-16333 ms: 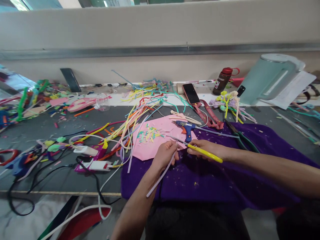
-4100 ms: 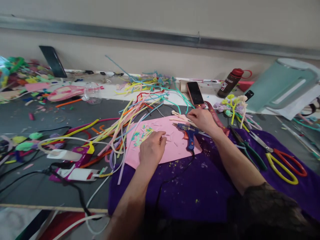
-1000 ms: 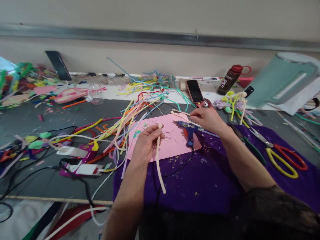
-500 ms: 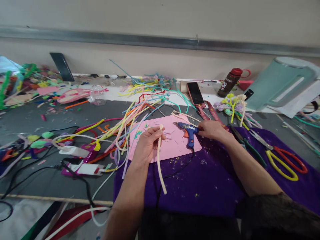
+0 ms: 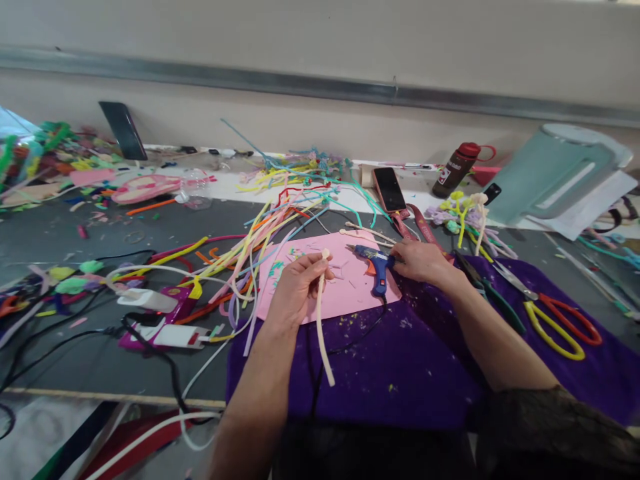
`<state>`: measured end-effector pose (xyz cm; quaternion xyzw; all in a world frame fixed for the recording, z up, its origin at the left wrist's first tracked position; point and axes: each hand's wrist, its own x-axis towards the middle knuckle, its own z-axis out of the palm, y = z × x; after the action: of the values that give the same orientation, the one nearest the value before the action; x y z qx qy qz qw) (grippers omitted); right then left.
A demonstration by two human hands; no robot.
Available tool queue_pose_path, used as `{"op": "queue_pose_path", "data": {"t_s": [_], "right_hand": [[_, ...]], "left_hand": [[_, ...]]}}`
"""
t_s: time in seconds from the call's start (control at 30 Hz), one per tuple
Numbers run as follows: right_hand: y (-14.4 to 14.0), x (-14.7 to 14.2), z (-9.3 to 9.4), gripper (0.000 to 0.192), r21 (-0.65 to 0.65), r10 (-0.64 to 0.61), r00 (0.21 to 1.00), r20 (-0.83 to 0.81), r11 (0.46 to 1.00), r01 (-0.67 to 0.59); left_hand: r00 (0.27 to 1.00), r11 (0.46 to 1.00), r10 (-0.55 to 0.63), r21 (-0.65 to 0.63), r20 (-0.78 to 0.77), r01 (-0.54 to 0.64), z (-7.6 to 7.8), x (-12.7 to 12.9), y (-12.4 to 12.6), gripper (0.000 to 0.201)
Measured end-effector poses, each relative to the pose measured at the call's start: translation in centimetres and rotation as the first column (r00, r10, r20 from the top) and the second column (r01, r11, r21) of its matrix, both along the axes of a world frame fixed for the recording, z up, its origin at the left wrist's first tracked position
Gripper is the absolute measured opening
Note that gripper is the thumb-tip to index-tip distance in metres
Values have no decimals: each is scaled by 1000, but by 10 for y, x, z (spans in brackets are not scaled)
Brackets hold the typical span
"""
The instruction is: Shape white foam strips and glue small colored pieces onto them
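My left hand (image 5: 300, 283) pinches a cream pipe cleaner (image 5: 323, 333) just below its small rounded top, and the long tail hangs down over the purple cloth (image 5: 380, 380). A blue hot glue gun (image 5: 381, 270) with an orange trigger rests on the pink sheet (image 5: 320, 310), nozzle facing left. My right hand (image 5: 417, 261) is closed at the gun's rear end; its fingertips are partly hidden there. Behind the gun lie more cream pipe cleaners (image 5: 367, 235). Small coloured scraps are scattered over the sheet.
Scissors (image 5: 555, 313) and dark-handled pliers (image 5: 493, 293) lie to the right. A pile of coloured pipe cleaners (image 5: 270, 233) spreads behind the sheet. At left is a magenta power strip (image 5: 175, 310) with cables. Farther back stand a bottle (image 5: 455, 172), a phone (image 5: 390, 189) and a teal jug (image 5: 550, 173).
The view has shifted slightly. Both hands keep nearly the same places, the left still on the cream pipe cleaner and the right still at the glue gun's rear.
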<state>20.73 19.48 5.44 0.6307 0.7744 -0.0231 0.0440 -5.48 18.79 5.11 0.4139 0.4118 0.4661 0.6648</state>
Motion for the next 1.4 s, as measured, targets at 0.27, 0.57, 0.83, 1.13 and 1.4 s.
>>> {"op": "queue_pose_path", "data": {"t_s": [0.27, 0.57, 0.83, 1.13, 1.4], "right_hand": [[-3, -1, -12, 65, -43, 0, 986, -168, 999, -7], [2, 3, -14, 69, -86, -9, 973, -229, 996, -11], [4, 7, -19, 66, -98, -1, 958, -288, 995, -28], [5, 7, -21, 73, -87, 32, 960, -279, 994, -59], [4, 3, -19, 67, -49, 27, 954, -298, 998, -43]], "left_hand": [[1000, 1000, -5, 12, -12, 5, 3, 2, -1, 21], [999, 1000, 6, 1, -31, -6, 4, 3, -2, 23], [1000, 1000, 2, 12, -29, -2, 3, 2, -2, 20], [999, 1000, 4, 13, -33, -3, 3, 2, -2, 21], [998, 1000, 19, 0, -60, -19, 2, 3, -1, 22]]}}
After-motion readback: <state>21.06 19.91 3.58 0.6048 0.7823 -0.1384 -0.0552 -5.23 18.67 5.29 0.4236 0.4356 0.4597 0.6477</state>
